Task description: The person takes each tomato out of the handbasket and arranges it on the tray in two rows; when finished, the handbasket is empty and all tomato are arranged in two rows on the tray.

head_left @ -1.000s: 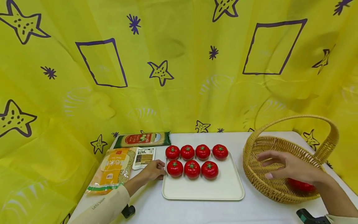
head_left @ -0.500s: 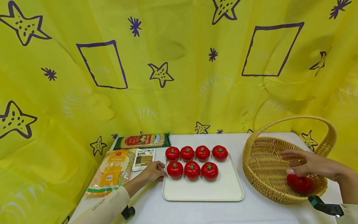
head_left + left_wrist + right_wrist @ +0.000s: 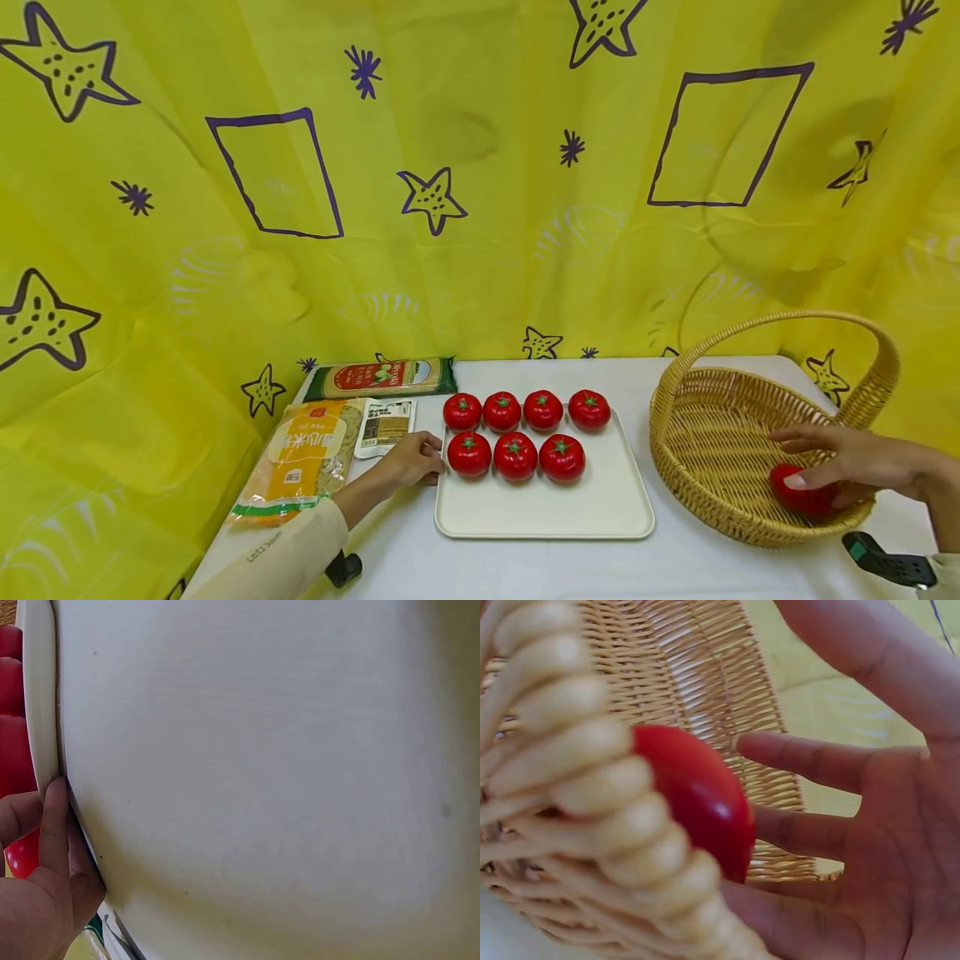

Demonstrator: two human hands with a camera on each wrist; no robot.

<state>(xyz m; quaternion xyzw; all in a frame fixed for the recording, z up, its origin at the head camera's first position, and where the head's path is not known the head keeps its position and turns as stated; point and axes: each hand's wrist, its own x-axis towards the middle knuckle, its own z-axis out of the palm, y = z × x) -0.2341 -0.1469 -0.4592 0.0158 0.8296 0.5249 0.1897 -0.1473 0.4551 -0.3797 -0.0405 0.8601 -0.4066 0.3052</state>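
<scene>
At the left edge of the cream tray [image 3: 543, 518], my left hand [image 3: 408, 460] grips the rim with its fingertips, seen close up in the left wrist view. Several red tomatoes [image 3: 515, 454] sit on the tray in two rows. On the right, my right hand [image 3: 862, 460] reaches over a red tomato [image 3: 697, 795] inside the wicker basket [image 3: 705, 492]. Its fingers [image 3: 802, 761] are spread and fairly straight beside and behind that tomato, with space between palm and fruit. The basket's rim hides part of the tomato in the right wrist view.
Left of the tray lie a green noodle packet [image 3: 382, 377], a large orange and clear food bag [image 3: 300, 458] and a small white pouch [image 3: 386, 427]. The basket's tall handle [image 3: 795, 317] arches above it. A yellow patterned curtain [image 3: 495, 275] hangs behind the table.
My right hand has moved to the right within the basket, then lowered over the tomato there. My left hand and the tray stay where they were.
</scene>
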